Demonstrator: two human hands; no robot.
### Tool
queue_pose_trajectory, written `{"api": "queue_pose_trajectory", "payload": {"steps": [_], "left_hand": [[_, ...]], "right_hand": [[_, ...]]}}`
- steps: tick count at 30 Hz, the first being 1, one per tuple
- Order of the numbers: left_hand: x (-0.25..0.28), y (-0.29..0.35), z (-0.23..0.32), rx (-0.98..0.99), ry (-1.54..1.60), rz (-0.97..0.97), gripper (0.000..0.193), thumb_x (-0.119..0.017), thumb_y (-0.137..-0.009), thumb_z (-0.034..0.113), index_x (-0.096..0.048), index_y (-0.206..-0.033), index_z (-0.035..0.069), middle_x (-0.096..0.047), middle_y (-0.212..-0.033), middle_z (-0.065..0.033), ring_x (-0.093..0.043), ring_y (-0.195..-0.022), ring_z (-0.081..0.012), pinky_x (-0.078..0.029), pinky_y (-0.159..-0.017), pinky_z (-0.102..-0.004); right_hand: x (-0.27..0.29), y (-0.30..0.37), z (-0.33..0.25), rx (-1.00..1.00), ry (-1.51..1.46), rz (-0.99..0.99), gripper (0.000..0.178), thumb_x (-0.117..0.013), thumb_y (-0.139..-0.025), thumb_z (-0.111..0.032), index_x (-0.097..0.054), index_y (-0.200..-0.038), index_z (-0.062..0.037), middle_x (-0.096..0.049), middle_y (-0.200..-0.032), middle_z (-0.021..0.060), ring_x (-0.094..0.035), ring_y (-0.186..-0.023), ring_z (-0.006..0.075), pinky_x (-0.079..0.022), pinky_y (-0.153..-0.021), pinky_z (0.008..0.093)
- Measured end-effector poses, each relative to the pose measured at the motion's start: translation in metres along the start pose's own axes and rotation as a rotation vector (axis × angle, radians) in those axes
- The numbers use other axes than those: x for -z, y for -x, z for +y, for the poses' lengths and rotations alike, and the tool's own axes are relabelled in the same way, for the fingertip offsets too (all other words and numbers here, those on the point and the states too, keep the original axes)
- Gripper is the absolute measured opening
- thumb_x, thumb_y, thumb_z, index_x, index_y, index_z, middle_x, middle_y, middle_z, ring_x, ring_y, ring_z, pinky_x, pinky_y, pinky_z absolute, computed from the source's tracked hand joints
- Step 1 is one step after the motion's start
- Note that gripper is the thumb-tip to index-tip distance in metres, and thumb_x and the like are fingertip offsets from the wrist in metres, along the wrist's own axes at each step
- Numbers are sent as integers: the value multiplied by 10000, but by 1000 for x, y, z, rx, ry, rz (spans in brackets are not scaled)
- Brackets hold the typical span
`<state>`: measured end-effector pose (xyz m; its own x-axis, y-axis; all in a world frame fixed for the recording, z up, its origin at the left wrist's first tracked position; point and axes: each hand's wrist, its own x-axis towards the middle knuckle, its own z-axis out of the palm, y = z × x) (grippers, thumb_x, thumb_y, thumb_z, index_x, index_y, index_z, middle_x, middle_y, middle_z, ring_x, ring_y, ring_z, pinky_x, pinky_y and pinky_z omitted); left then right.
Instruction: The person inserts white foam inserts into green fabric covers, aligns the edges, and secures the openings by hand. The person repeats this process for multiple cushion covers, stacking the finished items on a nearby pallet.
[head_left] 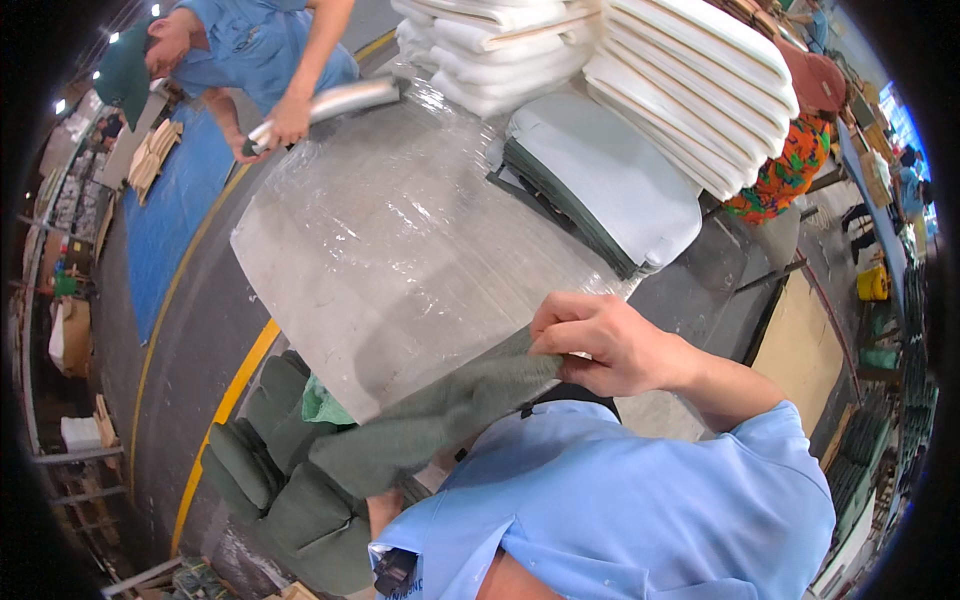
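Right hand: the right hand (pixel 598 345) pinches the top edge of a grey-green fabric cover (pixel 440 415) between thumb and fingers, close to the chest.
Left hand: mostly hidden under the cover and the blue shirt; I cannot tell if its fingers are closed or loose.
Cover position: it hangs from the right hand down to the left, just beside the near edge of the plastic-wrapped table top (pixel 400 250).
Step in hand: it seems the cover is being held up and sorted out.
Next move: probably needs a second grip on the loose lower end.
Pile below: more green cushions (pixel 270 470) lie on the floor; no box or bin holds them.
Stack: white padded panels (pixel 690 90) are piled on the far side.
Co-worker: another person's hand (pixel 290 118) holds a film roll (pixel 340 100).
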<state>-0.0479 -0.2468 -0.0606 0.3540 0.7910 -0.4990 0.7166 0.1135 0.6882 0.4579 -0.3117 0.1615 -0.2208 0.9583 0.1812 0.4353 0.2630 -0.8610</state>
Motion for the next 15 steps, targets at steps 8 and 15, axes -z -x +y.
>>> {"api": "queue_pose_trajectory", "payload": {"steps": [8, 15], "left_hand": [[-11, 36, -16, 94, -35, -17, 341, -618, -1033, 50, -623, -1368, -16, -693, -1288, -115, -647, -1195, -218, -504, -1050, -350], [56, 46, 1, 26, -108, 217, 310, -604, -1049, 52, -631, -1349, -20, -708, -1241, -105, -666, -1151, -199, -520, -1025, -343]], "right_hand": [[-28, 43, 43, -102, 84, 135, 430, -699, -730, 149, -773, -1080, -89, -668, -1102, 72, -695, -936, 239, -575, -724, 353], [-31, 74, 36, -52, 97, 192, 428, -763, -717, 93, -771, -1074, -143, -661, -1137, 36, -709, -903, 232, -603, -742, 351]]}}
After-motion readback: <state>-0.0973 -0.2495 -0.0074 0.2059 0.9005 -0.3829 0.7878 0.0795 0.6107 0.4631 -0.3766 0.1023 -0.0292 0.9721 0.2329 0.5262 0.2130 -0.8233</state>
